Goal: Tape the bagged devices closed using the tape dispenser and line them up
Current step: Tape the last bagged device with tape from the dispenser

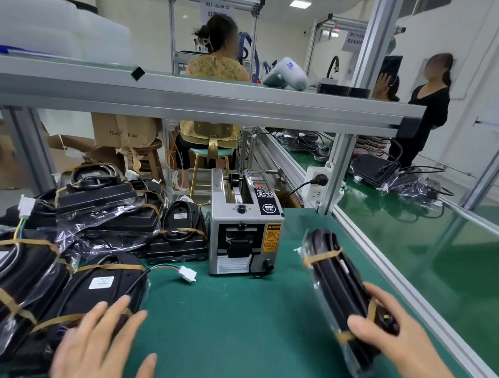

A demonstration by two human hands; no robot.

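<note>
My right hand [392, 334] grips the near end of a black device in a clear bag [336, 282], bound with brown tape strips and standing on its edge on the green mat at the right. My left hand [98, 347] hovers with spread fingers over the near edge of another taped bagged device [95, 290] at the left. The grey tape dispenser [244, 226] stands in the middle, behind both hands. A white connector [188, 273] on a thin cable lies in front of the dispenser's left side.
A pile of bagged black devices [106, 212] fills the back left of the table. An aluminium rail [395, 271] borders the mat on the right, with a power strip [316, 186] behind it. A shelf beam [210, 102] crosses overhead. People are at benches beyond.
</note>
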